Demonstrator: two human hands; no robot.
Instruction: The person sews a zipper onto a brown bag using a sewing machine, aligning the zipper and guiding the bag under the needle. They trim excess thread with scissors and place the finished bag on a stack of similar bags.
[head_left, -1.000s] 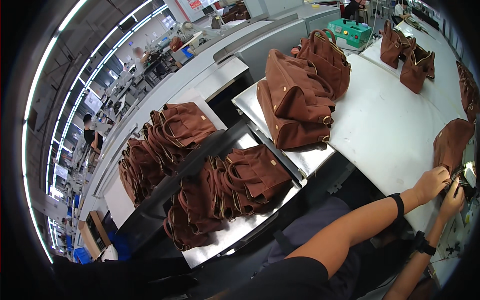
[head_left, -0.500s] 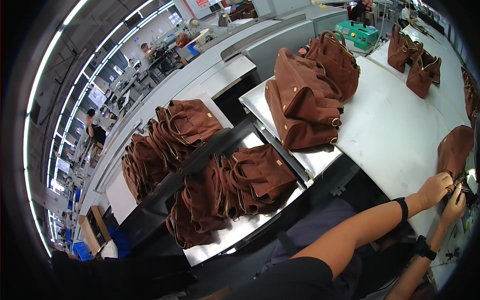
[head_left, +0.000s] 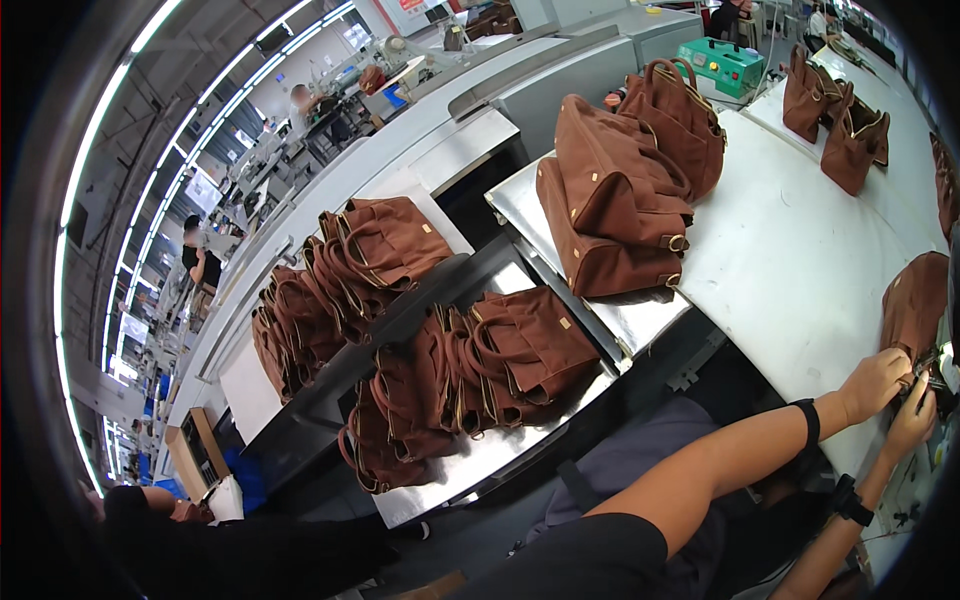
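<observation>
My left hand (head_left: 878, 382) is at the far right, closed on the lower end of a brown handbag (head_left: 910, 305) that lies on the white work table (head_left: 770, 270). A black band circles that wrist. Just right of it, my right hand (head_left: 910, 420), with a black watch on the wrist, pinches a small dark slender tool (head_left: 921, 402). Its tip is close to the left fingers and to shiny metal parts (head_left: 938, 365) at the picture's edge. The dark rim and the hands hide what exactly the tool touches.
Stacked brown handbags (head_left: 620, 200) stand at the table's left end. More bags (head_left: 490, 360) lie on a metal shelf, and others (head_left: 350, 250) on a board behind. A green box-shaped device (head_left: 720, 65) and two bags (head_left: 850, 140) are farther back. Other people (head_left: 200, 255) are at left.
The whole view has shifted slightly right. Both hands stay at the bag's end with little change. At lower left, another person's arm beside something brown has come into view.
</observation>
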